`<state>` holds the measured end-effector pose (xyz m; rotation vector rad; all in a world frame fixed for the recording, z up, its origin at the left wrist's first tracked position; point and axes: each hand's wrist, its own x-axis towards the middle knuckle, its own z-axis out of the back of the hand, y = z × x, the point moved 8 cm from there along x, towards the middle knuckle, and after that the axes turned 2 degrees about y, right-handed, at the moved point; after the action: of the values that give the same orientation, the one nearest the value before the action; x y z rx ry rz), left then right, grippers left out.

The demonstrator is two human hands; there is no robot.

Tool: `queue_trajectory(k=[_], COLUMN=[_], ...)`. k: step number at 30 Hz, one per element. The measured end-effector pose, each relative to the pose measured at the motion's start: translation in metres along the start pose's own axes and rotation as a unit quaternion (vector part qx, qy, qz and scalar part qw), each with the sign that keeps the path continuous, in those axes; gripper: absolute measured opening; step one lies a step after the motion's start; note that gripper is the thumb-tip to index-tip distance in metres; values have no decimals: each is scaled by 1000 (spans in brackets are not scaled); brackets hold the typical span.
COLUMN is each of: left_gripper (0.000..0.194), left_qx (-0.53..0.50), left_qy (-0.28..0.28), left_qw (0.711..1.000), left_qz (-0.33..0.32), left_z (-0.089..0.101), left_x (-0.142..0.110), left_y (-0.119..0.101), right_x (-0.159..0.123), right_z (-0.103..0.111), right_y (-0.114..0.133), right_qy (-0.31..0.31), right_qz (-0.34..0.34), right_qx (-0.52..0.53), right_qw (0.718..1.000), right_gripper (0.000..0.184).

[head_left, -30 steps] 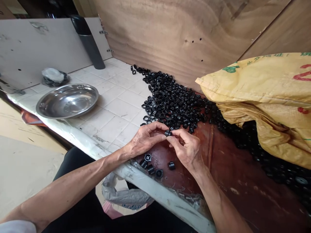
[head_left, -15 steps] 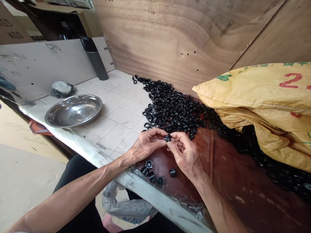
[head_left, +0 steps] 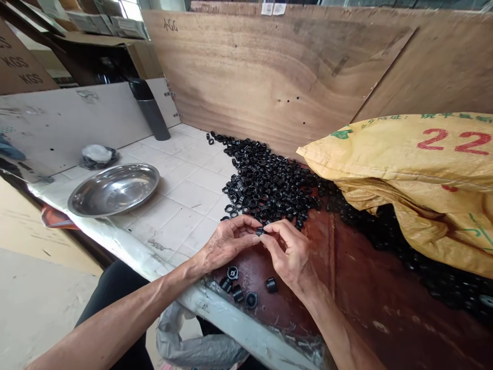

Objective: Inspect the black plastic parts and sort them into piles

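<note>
Between the fingertips of my left hand and my right hand is a small black plastic cap, pinched from both sides. Both hands are closed on it, just above the dark red tabletop. Right behind my fingers lies a heap of black plastic rings. Nearer the front edge, several black caps lie loose below my hands, one of them apart from the others. My fingers cover part of the piece they hold.
A steel bowl stands on the white tiled surface at left, with a dark flask behind it. On the right, a yellow woven sack leans over more black parts. A wooden board walls off the back.
The view has tilted up a little, so everything sits lower in the picture. Both hands still pinch the cap, which has turned slightly between the fingers.
</note>
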<state>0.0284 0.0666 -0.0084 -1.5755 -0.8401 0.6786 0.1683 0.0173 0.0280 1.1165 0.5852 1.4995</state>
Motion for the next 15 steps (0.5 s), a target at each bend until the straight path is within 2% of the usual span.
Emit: queue_trajectory(k=[2, 4, 7, 9, 11, 12, 13, 15], left_gripper=[30, 27, 20, 18, 18, 19, 22, 27], left_qx=[-5, 29, 143, 229, 296, 319, 333, 342], left_qy=[9, 21, 68, 129, 179, 185, 173, 112], left_qw=[1000, 999, 987, 965, 938, 930, 927, 933], left_qz=[-4, -23, -37, -26, -7, 3, 14, 25], left_z=[-1, -2, -6, -13, -19, -19, -17, -9], left_x=[0, 0, -2, -4, -7, -7, -5, 0], left_y=[1, -2, -9, -11, -9, -7, -5, -2], right_x=[-2, -5, -8, -4, 5, 9, 11, 13], right_z=[-4, -7, -13, -6, 15, 26, 35, 46], right_y=[-5, -18, -34, -41, -49, -54, -59, -69], right_qy=[5, 18, 90, 123, 90, 61, 38, 16], right_qz=[-32, -122, -228, -230, -194, -175, -162, -148], right_qx=[6, 49, 86, 39, -49, -89, -119, -154], right_qw=[999, 991, 966, 965, 976, 979, 979, 977], right_gripper=[15, 16, 21, 24, 26, 25, 22, 12])
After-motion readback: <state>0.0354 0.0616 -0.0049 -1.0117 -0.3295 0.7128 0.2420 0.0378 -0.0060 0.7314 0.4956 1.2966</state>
